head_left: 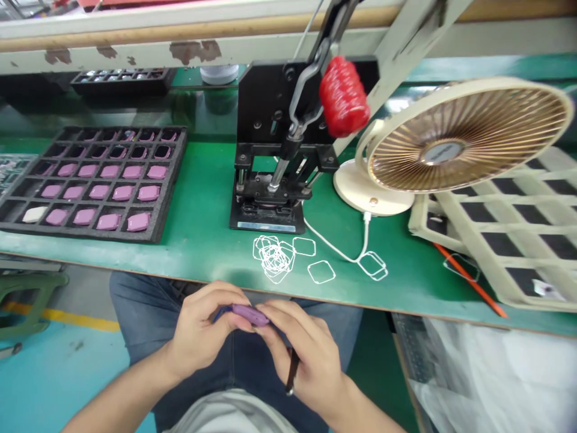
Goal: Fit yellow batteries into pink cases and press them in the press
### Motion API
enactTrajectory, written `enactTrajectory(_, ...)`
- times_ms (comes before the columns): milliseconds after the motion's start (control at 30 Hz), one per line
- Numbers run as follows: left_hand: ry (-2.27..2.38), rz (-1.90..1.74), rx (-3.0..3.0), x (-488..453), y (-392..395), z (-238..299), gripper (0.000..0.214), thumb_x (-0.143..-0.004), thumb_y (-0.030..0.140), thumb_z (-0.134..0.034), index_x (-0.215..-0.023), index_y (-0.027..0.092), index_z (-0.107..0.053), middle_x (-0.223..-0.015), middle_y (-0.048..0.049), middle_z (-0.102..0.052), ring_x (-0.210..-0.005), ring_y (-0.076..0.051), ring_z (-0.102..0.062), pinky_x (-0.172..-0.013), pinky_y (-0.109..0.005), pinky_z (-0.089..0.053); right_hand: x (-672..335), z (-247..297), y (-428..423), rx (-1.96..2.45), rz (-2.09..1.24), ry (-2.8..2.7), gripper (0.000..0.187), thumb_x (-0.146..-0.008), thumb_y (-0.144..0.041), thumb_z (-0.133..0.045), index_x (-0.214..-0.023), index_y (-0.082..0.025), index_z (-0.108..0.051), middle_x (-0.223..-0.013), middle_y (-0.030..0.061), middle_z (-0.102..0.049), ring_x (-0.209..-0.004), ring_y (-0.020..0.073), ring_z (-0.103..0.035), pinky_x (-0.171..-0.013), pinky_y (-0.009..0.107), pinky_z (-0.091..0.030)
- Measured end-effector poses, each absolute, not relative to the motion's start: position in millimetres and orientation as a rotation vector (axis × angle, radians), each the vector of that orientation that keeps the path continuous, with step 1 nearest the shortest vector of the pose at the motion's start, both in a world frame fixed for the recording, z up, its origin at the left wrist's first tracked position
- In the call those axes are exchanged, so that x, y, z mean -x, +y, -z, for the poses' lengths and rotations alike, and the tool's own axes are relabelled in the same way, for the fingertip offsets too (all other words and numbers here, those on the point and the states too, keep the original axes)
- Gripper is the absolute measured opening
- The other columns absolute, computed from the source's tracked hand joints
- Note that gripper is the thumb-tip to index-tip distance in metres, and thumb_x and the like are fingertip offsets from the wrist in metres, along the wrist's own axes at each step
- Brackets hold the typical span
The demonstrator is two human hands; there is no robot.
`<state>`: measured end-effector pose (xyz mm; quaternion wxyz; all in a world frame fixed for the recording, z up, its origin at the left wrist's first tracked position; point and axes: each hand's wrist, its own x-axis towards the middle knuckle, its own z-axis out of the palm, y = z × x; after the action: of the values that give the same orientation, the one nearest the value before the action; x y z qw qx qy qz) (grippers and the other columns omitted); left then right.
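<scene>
Purple piece (pixel 250 314): lower centre, edge-on | left hand (pixel 205 328) pinches one end | right hand (pixel 306 346) grips the other, dark tool (pixel 293 373) tucked in palm, probably freeing fingertips | white frames (pixel 274 257) loose near press (pixel 271 193), mid-frame | black tray (pixel 164 204), frame left: cells (pixel 29 191) apparently keep mauve cases (pixel 139 222) apart

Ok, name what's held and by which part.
Left hand and right hand pinch the purple piece at opposite ends; the right hand also holds a dark slim tool, grip point hidden.

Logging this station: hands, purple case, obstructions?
Left hand, right hand gripping purple case. Right also holds dark pen-like tool. No obstruction visible; white frames lie beyond.
</scene>
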<state>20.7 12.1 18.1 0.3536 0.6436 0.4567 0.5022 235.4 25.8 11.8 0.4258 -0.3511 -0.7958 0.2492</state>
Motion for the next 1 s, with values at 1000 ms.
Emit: enactTrajectory(1000,1.391,-1.190,-2.127,-10,134,-35,0.012,-0.102,0.019,-0.074,-0.110,0.022,-0.081,-0.112,-0.0057,-0.082,-0.107,-0.023,-0.075,-0.100,-0.041,-0.061,-244,-162,194,0.810,0.400,-1.871,0.039,-0.119,-0.035,-0.039,-0.107,-0.027,-0.075,-0.095,0.0022,-0.074,-0.088,0.0196,-0.073,-0.088,0.035,-0.057)
